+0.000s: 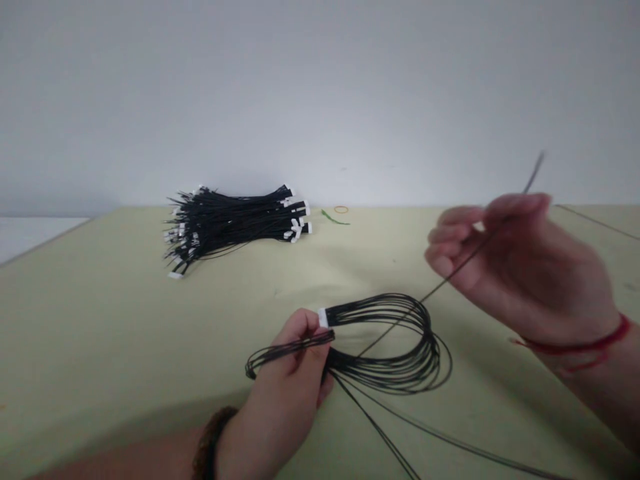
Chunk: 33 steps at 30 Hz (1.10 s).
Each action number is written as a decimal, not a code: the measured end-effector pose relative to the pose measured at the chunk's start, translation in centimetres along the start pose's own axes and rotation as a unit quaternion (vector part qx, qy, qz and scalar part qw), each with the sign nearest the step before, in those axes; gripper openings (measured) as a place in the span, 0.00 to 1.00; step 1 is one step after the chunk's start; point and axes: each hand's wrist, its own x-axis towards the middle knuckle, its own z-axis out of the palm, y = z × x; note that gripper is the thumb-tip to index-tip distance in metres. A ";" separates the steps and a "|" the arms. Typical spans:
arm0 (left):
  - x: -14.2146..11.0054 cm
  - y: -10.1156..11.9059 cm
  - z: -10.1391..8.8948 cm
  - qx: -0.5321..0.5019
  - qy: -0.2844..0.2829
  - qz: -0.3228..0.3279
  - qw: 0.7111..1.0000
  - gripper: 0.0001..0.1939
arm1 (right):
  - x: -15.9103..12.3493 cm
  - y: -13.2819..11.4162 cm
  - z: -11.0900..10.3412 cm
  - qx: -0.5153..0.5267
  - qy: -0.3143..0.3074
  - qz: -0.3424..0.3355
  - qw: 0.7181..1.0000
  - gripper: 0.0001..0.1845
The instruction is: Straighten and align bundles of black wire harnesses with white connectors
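- Clenched looped black wires (427,347) in the left grip (285,380), lower middle of frame
- Pinched one black wire (445,283) in the right grip (520,260), right of frame
- Lay at upper left: bundled white-ended black wires (235,223) on the pale green desk (100,320)

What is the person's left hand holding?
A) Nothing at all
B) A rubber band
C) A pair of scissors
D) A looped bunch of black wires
D. The left hand is closed around a looped bunch of black wires, whose ends gather in a white plug beside the fingers.
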 end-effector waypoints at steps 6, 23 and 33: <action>-0.1 0.2 -0.1 0.013 -0.055 0.026 0.998 0.10 | -2.7 -1.5 3.1 -0.075 -0.102 0.097 0.987 0.13; -1.1 -0.2 -1.0 0.017 -0.150 0.046 0.987 0.13 | -5.4 1.0 5.3 -0.537 -0.100 -0.130 0.827 0.08; -0.8 -0.6 -1.7 0.103 -0.137 0.074 0.982 0.12 | -5.2 0.0 6.0 -0.604 -0.122 -0.243 0.750 0.17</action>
